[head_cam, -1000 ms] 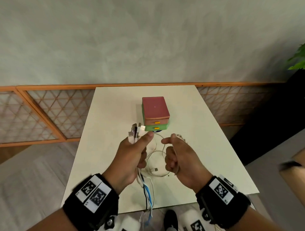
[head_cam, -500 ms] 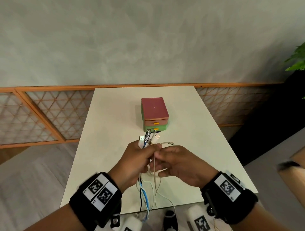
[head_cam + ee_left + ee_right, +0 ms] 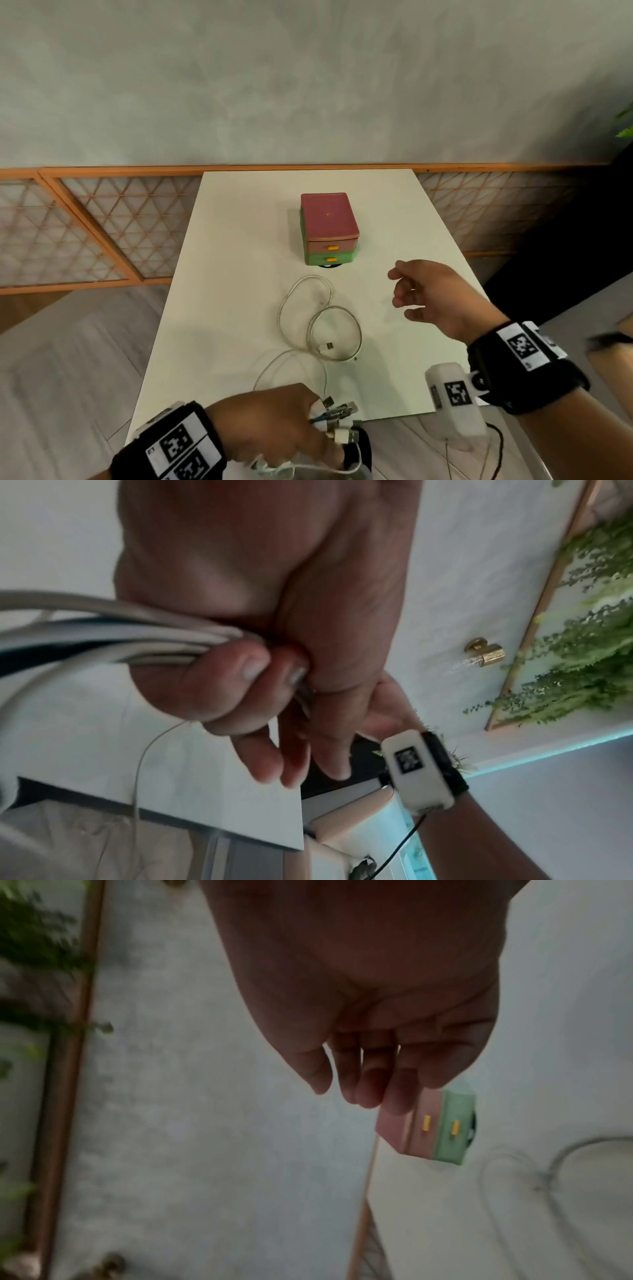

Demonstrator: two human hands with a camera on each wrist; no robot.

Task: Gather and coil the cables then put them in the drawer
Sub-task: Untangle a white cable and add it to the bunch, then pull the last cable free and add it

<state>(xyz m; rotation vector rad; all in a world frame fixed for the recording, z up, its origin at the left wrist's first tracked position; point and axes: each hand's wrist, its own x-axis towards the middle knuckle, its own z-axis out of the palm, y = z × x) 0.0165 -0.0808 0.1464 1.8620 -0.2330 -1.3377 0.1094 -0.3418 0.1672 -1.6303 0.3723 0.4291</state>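
My left hand (image 3: pixel 291 425) grips a bundle of cables (image 3: pixel 337 416) at the table's near edge; their plug ends stick out to the right of my fist. The left wrist view shows the white and blue cables (image 3: pixel 137 631) running through my curled fingers (image 3: pixel 240 674). A loose white cable (image 3: pixel 322 318) lies in loops on the table between my hands and the drawer unit. My right hand (image 3: pixel 421 294) hovers empty, fingers relaxed, to the right of those loops. The small drawer unit (image 3: pixel 329 229) has a pink top drawer and a green bottom drawer, both closed.
The white table (image 3: pixel 239 274) is narrow, with floor on both sides. A wooden lattice rail (image 3: pixel 85 226) runs along the wall behind it. A dark disc (image 3: pixel 330 265) peeks out from under the drawer unit's front. A green plant shows at the right edge.
My left hand has pulled back to the near table edge with the bundle. My right hand has let go of the cable and moved right and forward; white loops now lie exposed on the table.
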